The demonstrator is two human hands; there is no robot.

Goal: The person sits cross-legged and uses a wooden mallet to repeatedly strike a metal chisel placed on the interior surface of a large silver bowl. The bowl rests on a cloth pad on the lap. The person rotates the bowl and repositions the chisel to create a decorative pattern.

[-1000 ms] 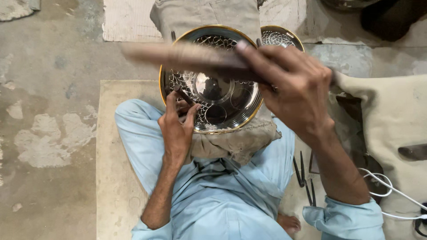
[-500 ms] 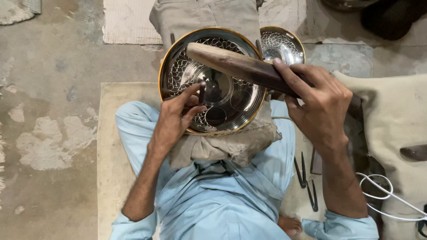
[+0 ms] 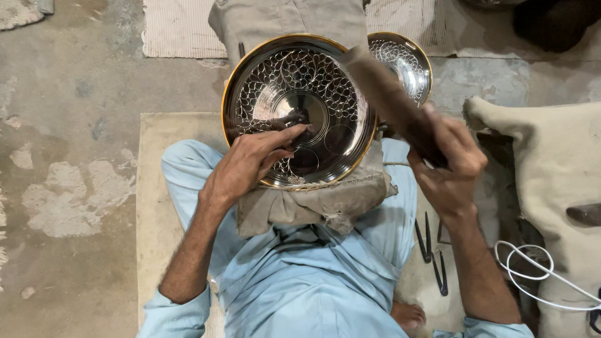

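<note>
- Head view: I see my left hand [image 3: 250, 164] pinching a small dark punch [image 3: 295, 128] at the centre of the round, shiny engraved metal tray [image 3: 294, 69] on my cloth-padded lap.
- My right hand [image 3: 447, 166] is clenched on a long brown wooden mallet [image 3: 382, 91], angled up-left over the tray's right rim, its head above and right of the punch.

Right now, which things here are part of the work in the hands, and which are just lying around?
In use:
- left hand pressing a small tool onto the engraved metal plate
- right hand gripping a wooden mallet
- cloth pad under the plate

Lying about:
- second engraved plate
- dark metal tools on the mat
- white cable
- burlap sack
</note>
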